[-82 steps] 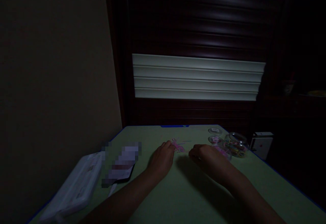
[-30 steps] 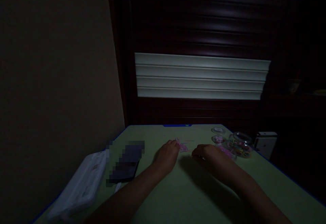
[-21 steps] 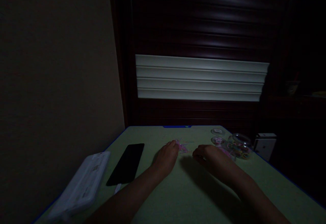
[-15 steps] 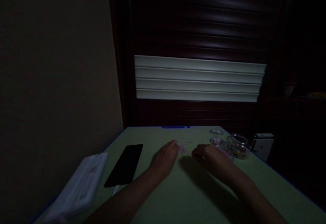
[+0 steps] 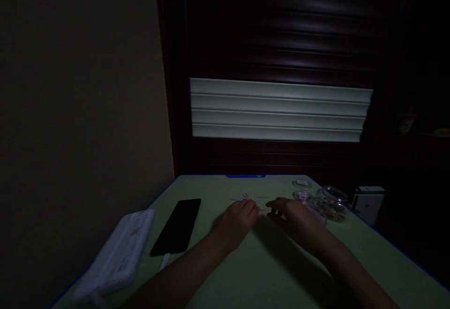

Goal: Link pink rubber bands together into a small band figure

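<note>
A small pinkish, star-like arrangement of thin pieces (image 5: 246, 196) lies on the green table (image 5: 242, 271). My left hand (image 5: 239, 222) rests over its near side, fingers bent and pressed together; whatever they hold, if anything, is hidden. Just right of it, my right hand (image 5: 293, 217) hovers with thumb and fingers apart, and nothing shows between them. Behind and beside my right hand stand a clear jar of colourful bands (image 5: 333, 206), a small clear dish with pink bits (image 5: 303, 196) and a clear round lid (image 5: 302, 184).
A black tablet (image 5: 177, 227) with a white cable (image 5: 164, 262) lies on the left. Nearer the left edge is a long white case (image 5: 117, 252). A wall rises at the left, and a white box-like object (image 5: 367, 206) stands beyond the right edge.
My left hand has moved right, over the near part of the pink arrangement, uncovering more of its far side. The fingers of my right hand have spread apart. The view has shifted slightly.
</note>
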`<state>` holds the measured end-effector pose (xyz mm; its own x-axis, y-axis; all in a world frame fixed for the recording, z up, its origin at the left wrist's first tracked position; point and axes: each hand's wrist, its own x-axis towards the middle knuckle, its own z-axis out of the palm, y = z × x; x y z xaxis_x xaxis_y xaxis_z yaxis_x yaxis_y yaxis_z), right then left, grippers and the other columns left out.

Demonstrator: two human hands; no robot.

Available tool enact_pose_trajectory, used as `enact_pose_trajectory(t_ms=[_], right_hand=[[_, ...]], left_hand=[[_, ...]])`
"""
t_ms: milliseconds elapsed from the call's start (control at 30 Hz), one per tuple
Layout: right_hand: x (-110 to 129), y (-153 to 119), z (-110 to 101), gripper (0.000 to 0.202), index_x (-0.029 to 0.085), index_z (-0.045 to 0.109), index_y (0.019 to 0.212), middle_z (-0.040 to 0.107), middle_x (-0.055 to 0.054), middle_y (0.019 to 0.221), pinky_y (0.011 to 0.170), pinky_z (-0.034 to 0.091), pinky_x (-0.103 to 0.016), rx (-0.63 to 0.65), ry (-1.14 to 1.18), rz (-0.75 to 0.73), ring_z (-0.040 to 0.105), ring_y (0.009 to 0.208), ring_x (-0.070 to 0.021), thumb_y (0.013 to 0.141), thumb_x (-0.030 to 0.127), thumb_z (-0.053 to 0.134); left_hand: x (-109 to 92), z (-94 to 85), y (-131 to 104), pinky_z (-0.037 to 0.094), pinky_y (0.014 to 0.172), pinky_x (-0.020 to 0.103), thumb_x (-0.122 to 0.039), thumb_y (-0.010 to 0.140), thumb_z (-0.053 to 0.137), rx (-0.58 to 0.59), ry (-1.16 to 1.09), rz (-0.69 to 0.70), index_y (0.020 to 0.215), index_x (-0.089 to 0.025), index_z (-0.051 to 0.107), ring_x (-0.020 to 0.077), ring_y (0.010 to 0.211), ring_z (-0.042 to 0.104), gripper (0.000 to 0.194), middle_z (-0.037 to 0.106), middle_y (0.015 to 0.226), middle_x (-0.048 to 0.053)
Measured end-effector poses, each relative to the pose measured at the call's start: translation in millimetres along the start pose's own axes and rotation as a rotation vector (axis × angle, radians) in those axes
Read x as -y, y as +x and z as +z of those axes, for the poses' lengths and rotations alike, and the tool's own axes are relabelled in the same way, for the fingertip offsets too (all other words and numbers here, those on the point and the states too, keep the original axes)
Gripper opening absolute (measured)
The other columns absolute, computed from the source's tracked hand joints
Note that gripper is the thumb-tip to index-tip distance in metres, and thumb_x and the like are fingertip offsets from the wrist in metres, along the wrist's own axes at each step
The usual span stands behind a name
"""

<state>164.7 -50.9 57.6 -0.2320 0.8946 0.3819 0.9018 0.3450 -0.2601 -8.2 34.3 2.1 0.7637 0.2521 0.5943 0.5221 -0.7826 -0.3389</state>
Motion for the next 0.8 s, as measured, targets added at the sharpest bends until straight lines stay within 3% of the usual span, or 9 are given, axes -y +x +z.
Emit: enact_pose_trajectory(t_ms=[100,267,800], right_hand=[[1.3,-0.2,-0.6,0.025,0.018,0.063,0.1,0.065,-0.007,0.093,0.066,0.041,-0.023,0.012,-0.007,0.002,0.06,0.076,-0.015,0.082,0.02,0.045],[-0.1,-0.9,0.1,0.021,0.018,0.064,0.09,0.065,-0.006,0.089,0.066,0.04,-0.023,0.012,-0.005,-0.001,0.06,0.076,-0.0148,0.082,0.018,0.045],[9.5,-1.8,-9.3,0.023,0.019,0.062,0.075,0.063,-0.003,0.079,0.061,0.035,-0.02,0.043,-0.086,-0.02,0.058,0.07,-0.0118,0.085,0.016,0.041]], left_hand=[[-0.7,-3.7,0.7,0.045,0.068,0.031,-0.012,0.089,0.041,-0.078,0.011,0.088,0.09,-0.014,0.051,0.017,0.075,0.053,0.011,0.054,0.082,0.004],[-1.9,-8.9,1.2,0.044,0.066,0.029,-0.013,0.09,0.04,-0.153,0.021,0.109,0.089,-0.013,0.053,0.0158,0.074,0.053,0.013,0.055,0.082,0.004],[-2.3,-8.1,0.5,0.043,0.071,0.029,-0.013,0.089,0.041,-0.13,0.02,0.124,0.089,-0.015,0.052,0.0158,0.077,0.053,0.011,0.056,0.083,0.004]])
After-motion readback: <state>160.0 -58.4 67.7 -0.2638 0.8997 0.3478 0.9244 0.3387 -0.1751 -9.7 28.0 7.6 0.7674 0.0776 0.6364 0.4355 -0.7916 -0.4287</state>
